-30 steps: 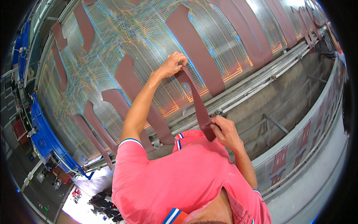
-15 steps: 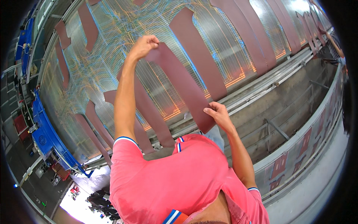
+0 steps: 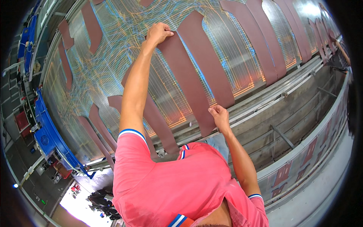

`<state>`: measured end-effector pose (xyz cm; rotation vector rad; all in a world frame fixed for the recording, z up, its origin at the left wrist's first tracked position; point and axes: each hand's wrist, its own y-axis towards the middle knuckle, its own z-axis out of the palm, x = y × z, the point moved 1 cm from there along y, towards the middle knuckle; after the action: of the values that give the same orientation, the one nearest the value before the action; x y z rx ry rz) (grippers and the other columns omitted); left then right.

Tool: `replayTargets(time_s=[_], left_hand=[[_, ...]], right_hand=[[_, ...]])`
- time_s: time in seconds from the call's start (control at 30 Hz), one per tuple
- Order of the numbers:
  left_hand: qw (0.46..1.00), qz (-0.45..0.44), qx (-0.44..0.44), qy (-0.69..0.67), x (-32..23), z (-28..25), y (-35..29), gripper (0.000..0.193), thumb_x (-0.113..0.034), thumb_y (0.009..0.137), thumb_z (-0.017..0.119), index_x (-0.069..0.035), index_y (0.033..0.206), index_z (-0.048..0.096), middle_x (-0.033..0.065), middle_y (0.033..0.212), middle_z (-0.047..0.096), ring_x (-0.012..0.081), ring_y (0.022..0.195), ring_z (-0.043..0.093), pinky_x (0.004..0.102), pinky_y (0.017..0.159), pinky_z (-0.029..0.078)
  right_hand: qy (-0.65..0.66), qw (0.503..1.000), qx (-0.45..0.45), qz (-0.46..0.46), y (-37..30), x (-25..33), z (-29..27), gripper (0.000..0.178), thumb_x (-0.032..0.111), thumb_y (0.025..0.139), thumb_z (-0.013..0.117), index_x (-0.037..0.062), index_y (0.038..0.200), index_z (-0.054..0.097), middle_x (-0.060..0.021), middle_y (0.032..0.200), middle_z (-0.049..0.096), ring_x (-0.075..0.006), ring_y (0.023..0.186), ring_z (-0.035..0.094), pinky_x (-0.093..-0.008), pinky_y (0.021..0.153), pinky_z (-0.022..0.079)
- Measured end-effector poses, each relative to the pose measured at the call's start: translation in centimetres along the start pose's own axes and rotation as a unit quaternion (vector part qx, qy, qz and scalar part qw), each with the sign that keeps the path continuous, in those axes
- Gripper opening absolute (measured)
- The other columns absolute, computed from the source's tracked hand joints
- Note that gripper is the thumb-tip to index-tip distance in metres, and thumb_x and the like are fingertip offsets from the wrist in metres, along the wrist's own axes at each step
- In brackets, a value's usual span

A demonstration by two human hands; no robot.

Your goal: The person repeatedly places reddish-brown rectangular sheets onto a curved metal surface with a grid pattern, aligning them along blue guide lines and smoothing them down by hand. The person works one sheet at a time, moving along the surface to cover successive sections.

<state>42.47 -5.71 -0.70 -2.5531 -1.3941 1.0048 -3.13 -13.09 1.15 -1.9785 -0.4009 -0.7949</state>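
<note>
A long maroon-brown strip that looks like leather [image 3: 187, 83] stretches slantwise from my left hand to my right, mostly over the lined metal table [image 3: 166, 102]. My left hand [image 3: 159, 33] pinches its far end between thumb and fingers. Near me, my right hand [image 3: 219, 116] grips the strip's right edge with its fingertips, and the near end hangs past the table's edge. Just right of it lies a similar wide brown piece [image 3: 210, 60], with a narrow gap showing between the two. To the left, my left forearm partly hides another brown strip [image 3: 159, 121].
More brown pieces [image 3: 251, 36] lie spread along the table. Metal rails [image 3: 264, 99] run along its near side, above a trough with bars [image 3: 281, 136]. A blue machine frame [image 3: 51, 134] stands at the left. Another person's arm [image 3: 343, 51] reaches in at the far right.
My left hand has moved farther out and slightly right, carrying the strip's far end. The strip now lies flatter, closer alongside the wide piece. My right hand has shifted only slightly.
</note>
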Motion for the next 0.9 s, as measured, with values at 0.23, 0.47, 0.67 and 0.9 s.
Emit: replayTargets(time_s=[0.23, 0.47, 0.67, 0.9], left_hand=[[0.997, -0.011, -0.006, -0.078, 1.5, -0.4, 0.9, 0.024, -0.032, 0.083, 0.078, -0.008, 0.089, 0.077, 0.0095, 0.085, 0.073, 0.0218, 0.079, 0.069, 0.0391, 0.075, 0.053], [0.998, -0.055, 0.025, -0.005, 0.5, -0.6, 1.6, 0.023, -0.036, 0.082, 0.078, -0.013, 0.081, 0.077, 0.0095, 0.08, 0.073, 0.0232, 0.074, 0.069, 0.0404, 0.076, 0.052], [0.998, -0.066, 0.014, 0.001, 0.6, 0.3, 2.5, 0.027, -0.038, 0.075, 0.083, -0.012, 0.073, 0.074, 0.0088, 0.078, 0.073, 0.0259, 0.075, 0.069, 0.0436, 0.078, 0.052], [0.996, -0.084, 0.028, 0.003, 0.7, 0.2, 3.2, 0.029, -0.037, 0.073, 0.085, -0.01, 0.071, 0.073, 0.0105, 0.075, 0.072, 0.0259, 0.071, 0.068, 0.0427, 0.074, 0.051]], right_hand=[[0.008, 0.997, -0.044, -0.059, -0.9, 0.1, 0.5, 0.021, 0.018, 0.092, 0.066, -0.0025, 0.088, 0.067, -0.0055, 0.066, 0.054, -0.0111, 0.067, 0.049, -0.032, 0.063, 0.044], [-0.02, 1.0, -0.004, 0.003, 0.4, -0.1, -0.7, 0.031, 0.025, 0.095, 0.059, -0.0046, 0.083, 0.061, -0.0128, 0.064, 0.052, -0.0173, 0.063, 0.049, -0.0373, 0.062, 0.043], [-0.055, 0.998, -0.039, -0.011, 1.1, 0.3, -1.4, 0.033, 0.027, 0.093, 0.062, -0.0043, 0.082, 0.064, -0.0125, 0.061, 0.052, -0.0159, 0.06, 0.048, -0.037, 0.06, 0.042], [-0.085, 0.996, -0.029, -0.004, 1.7, -0.1, -1.5, 0.034, 0.028, 0.092, 0.064, -0.0041, 0.084, 0.067, -0.0186, 0.064, 0.058, -0.0225, 0.058, 0.057, -0.0394, 0.06, 0.045]])
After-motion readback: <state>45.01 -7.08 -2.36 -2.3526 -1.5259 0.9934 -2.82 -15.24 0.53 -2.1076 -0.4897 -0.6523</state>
